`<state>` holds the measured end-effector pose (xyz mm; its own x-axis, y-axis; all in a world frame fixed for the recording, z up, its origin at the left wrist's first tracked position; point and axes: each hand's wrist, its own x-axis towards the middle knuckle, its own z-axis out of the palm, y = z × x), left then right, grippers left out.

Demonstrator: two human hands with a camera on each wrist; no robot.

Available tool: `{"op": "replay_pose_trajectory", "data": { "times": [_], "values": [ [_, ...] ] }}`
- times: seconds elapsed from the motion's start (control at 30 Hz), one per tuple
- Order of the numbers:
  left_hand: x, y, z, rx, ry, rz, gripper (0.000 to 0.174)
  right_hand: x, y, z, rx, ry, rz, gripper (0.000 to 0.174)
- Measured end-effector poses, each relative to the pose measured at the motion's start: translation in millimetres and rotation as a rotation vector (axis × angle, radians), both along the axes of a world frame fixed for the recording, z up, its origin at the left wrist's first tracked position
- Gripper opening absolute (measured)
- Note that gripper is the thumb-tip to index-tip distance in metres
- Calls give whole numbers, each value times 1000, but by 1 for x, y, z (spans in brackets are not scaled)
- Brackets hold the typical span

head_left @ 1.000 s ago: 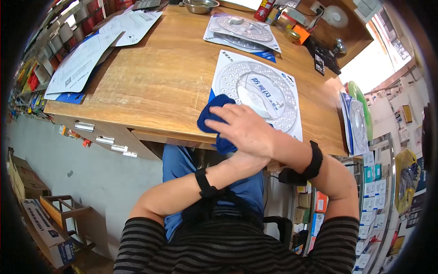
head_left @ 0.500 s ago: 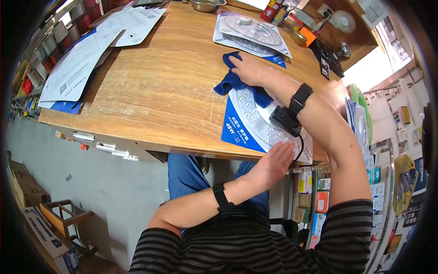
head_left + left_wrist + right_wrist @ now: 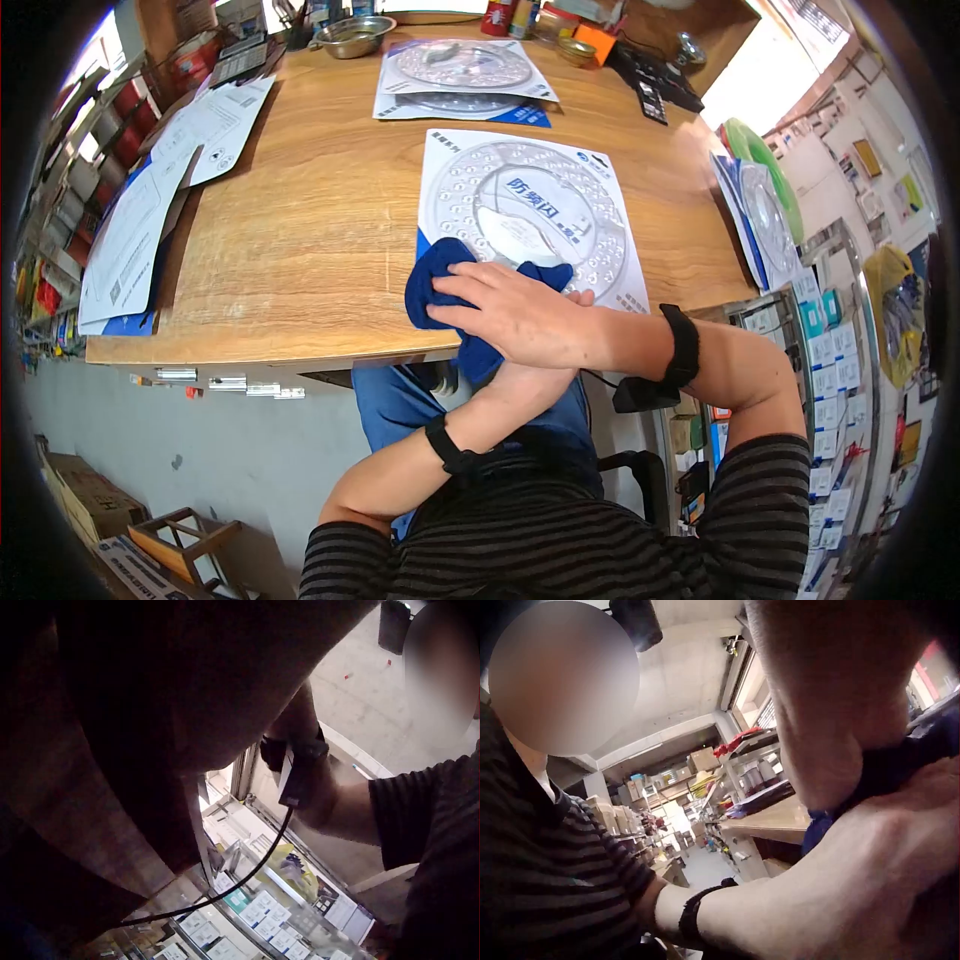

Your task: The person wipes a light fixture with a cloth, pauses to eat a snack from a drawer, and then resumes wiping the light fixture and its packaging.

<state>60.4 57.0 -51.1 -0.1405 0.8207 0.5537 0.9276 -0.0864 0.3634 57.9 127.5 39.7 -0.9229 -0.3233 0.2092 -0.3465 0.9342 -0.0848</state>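
Note:
A dark blue cloth (image 3: 437,283) is bunched over the desk's front edge at the near left corner of a packaged round LED panel (image 3: 600,200). My right hand (image 3: 515,312) lies over the cloth and holds it, fingers pointing left. My left hand (image 3: 540,388) is crossed beneath the right one. A few of its fingertips show past the right wrist, and the rest is hidden. The right wrist view shows the left hand (image 3: 900,855) close under the right hand (image 3: 825,697), with blue cloth between them. The left wrist view is mostly dark.
More packaged panels (image 3: 460,65) lie stacked farther back on the wooden desk (image 3: 300,250). White cards (image 3: 130,235) are at its left edge, and another packaged panel (image 3: 765,225) overhangs the right edge. A metal bowl (image 3: 353,38) and a remote control (image 3: 650,100) sit toward the back.
My right hand went from the panel's far left corner, with the cloth, back to the near edge. It now crosses over the left hand, which earlier lay apart by the package's near edge.

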Motion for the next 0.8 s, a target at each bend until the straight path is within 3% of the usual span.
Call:
{"op": "replay_pose_trajectory", "data": {
  "times": [0.1,0.23,0.4,0.47,0.5,0.53,0.6,0.7,0.8],
  "values": [
    [-1,-5,7,30,50,-32,45,17,7,-1,-56,81,54,34],
    [1,-14,25,-48,424,73,51,29,10,5,-85,96,10,27],
    [1,-20,-6,-125,718,58,48,43,14,22,-180,-106,-88,26],
    [0,-21,4,-211,1403,21,43,53,20,26,-220,-143,-102,26],
    [1,-20,9,-202,1063,27,39,59,24,29,-252,-180,-117,27],
    [0,-24,15,-201,1065,30,39,66,29,35,-249,-178,-115,27],
    [-8,-38,35,29,133,-250,41,83,43,46,-228,-120,-227,27],
    [-27,-54,55,107,153,-203,39,109,81,52,-252,144,-334,25],
    [-50,-61,52,197,144,12,42,123,89,62,-561,211,-488,25]
  ]
}}
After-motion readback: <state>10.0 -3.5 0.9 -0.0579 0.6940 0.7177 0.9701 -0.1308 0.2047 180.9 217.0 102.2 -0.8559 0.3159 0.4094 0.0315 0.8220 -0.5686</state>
